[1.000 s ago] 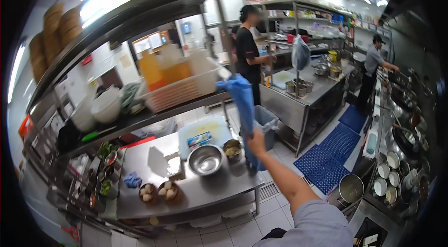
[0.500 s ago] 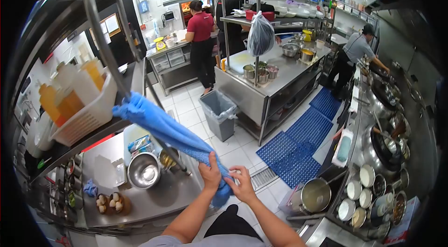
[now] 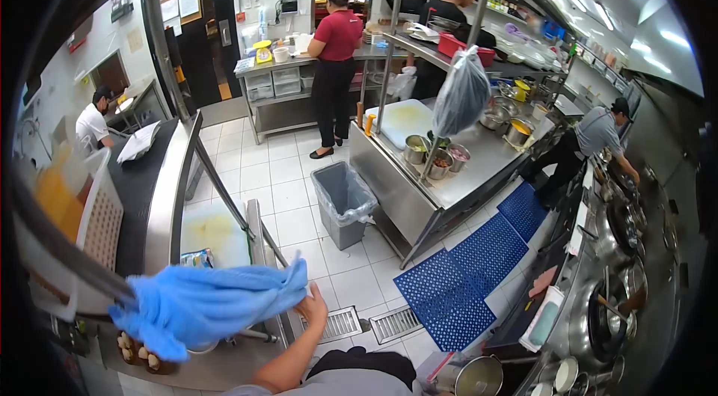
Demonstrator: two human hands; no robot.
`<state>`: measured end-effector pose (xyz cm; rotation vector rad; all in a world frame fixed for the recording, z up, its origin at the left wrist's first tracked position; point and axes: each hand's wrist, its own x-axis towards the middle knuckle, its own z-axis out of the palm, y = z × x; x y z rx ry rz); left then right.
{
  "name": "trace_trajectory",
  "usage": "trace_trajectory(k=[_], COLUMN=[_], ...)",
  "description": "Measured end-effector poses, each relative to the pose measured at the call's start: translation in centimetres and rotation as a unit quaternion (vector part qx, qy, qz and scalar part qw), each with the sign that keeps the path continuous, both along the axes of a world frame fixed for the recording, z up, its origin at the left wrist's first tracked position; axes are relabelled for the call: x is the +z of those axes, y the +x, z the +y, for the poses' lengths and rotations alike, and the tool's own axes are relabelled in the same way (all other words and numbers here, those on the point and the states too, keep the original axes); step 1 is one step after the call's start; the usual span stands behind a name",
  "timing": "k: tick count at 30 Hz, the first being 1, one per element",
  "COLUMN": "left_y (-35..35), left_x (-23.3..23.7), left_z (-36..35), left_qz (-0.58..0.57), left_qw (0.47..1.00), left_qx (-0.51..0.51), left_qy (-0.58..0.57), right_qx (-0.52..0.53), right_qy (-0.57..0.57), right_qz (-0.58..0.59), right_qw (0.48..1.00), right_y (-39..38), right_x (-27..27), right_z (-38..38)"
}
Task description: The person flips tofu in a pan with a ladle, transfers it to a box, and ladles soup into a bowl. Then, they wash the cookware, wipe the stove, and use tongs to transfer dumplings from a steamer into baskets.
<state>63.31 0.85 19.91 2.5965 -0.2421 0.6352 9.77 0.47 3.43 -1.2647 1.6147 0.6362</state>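
A blue towel (image 3: 217,299) is knotted round the metal post at the lower left, its folds stretching out to the right. My left hand (image 3: 314,310) is right at the towel's loose end, thumb and fingers apart, with some fingers overlapped by the cloth. My right hand is out of view. Under the towel, a steel bowl is mostly hidden, and a cutting board (image 3: 213,235) lies behind it.
A grey bin (image 3: 336,220) with a plastic liner stands ahead on the tiles. Blue mats (image 3: 449,299) run beside the stove line (image 3: 621,269) on the right. One person (image 3: 336,52) stands at the back counter; others work nearby.
My view has turned leftward and up. Both hands were round the towel's lower end; now my right hand is gone from view, the left has loosened, and the towel's end is fanned out.
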Motion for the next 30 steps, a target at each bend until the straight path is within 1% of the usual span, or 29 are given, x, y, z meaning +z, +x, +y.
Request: trace_trajectory(k=[1, 2, 3, 4, 5, 6, 7, 8, 9, 10, 11, 13, 16, 17, 18, 19, 20, 22, 23, 24, 25, 27, 28, 29, 30], left_y=[-1.4, -2.6, -2.9, -2.4, -2.3, -2.4, -0.9, 1.0, 3.6, 6.2, 8.4, 14.1, 21.4, 23.4, 24.8, 25.6, 26.2, 28.7, 30.0, 31.5, 32.9, 36.7, 39.0, 41.6, 44.1], left_x=[-0.7, -1.7, -5.5, -8.7, -7.6, -6.6, -7.4, -10.0, -11.9, -12.4, -13.8, -15.3, -15.3, -15.3, -14.8, -14.6, -14.5, -14.3, -14.0, -15.2, -16.3, -18.0, -18.3, -19.7, -20.9], left_z=[-0.2, -0.6, 0.1, -0.4, -1.7, -2.7, -3.9, -4.5, -5.4, -6.4, -6.6, -7.2, -8.8, -9.4, -9.9, -10.6, -11.2, -12.6, -13.2, -13.5, -13.8, -14.4, -15.6, -16.4, -17.2], left_qz=[0.199, 0.388, 0.609, 0.765, 0.793, 0.798, 0.744, 0.679, 0.604, 0.592, 0.582, 0.553, 0.537, 0.515, 0.495, 0.476, 0.48, 0.481, 0.509, 0.508, 0.507, 0.583, 0.622, 0.656, 0.633], left_qw=[0.979, 0.917, 0.757, 0.514, 0.56, 0.592, 0.643, 0.685, 0.717, 0.734, 0.749, 0.757, 0.786, 0.808, 0.826, 0.842, 0.84, 0.84, 0.826, 0.827, 0.828, 0.776, 0.734, 0.689, 0.687], left_qx=[0.035, 0.067, 0.013, -0.047, -0.075, -0.099, -0.18, -0.256, -0.326, -0.317, -0.306, -0.305, -0.229, -0.231, -0.232, -0.234, -0.234, -0.237, -0.23, -0.214, -0.199, -0.173, -0.175, -0.176, -0.225], left_qy=[-0.029, -0.061, -0.236, -0.385, -0.225, -0.059, 0.002, 0.064, 0.126, 0.102, 0.079, 0.166, 0.202, 0.168, 0.135, 0.1, 0.093, 0.079, 0.079, 0.108, 0.137, 0.168, 0.211, 0.254, 0.276], right_qx=[-0.045, -0.079, -0.101, -0.115, -0.103, -0.062, -0.021, 0.021, 0.09, 0.159, 0.198, 0.273, 0.352, 0.356, 0.393, 0.43, 0.466, 0.507, 0.494, 0.478, 0.493, 0.455, 0.426, 0.394, 0.383], right_qy=[-0.011, -0.024, -0.039, -0.058, -0.075, -0.092, -0.111, -0.127, -0.161, -0.192, -0.208, -0.246, -0.223, -0.196, -0.178, -0.16, -0.144, -0.108, -0.128, -0.148, -0.156, -0.107, -0.104, -0.102, -0.103], right_qz=[-0.005, -0.02, -0.037, -0.058, -0.078, -0.09, -0.102, -0.114, -0.115, -0.116, -0.111, -0.104, -0.094, -0.1, -0.079, -0.054, -0.029, -0.099, -0.169, -0.238, -0.314, -0.324, -0.376, -0.428, -0.426], right_qw=[0.999, 0.996, 0.993, 0.99, 0.989, 0.99, 0.988, 0.985, 0.976, 0.961, 0.951, 0.924, 0.904, 0.908, 0.899, 0.887, 0.873, 0.85, 0.843, 0.832, 0.797, 0.823, 0.816, 0.806, 0.813], right_y=[0.5, 0.8, 1.7, 2.5, 5.0, 7.0, 9.9, 12.7, 15.6, 18.5, 20.9, 26.1, 33.1, 35.0, 37.5, 40.0, 41.7, 48.9, 52.6, 56.4, 60.7, 70.2, 74.3, 78.3, 82.0], right_x=[-1.1, -2.9, -5.1, -7.3, -7.2, -7.0, -5.1, -3.8, -2.7, -1.2, -0.2, 0.8, 2.1, 2.8, 1.9, -0.6, -2.2, -0.8, -0.3, 0.1, 2.7, 6.3, 7.6, 8.6, 8.7], right_z=[-1.7, -3.5, -5.7, -8.1, -10.9, -14.0, -17.1, -20.8, -24.1, -26.8, -28.9, -33.5, -38.7, -40.2, -41.2, -42.9, -44.4, -45.5, -45.3, -45.0, -44.6, -43.2, -42.4, -42.1, -42.2])
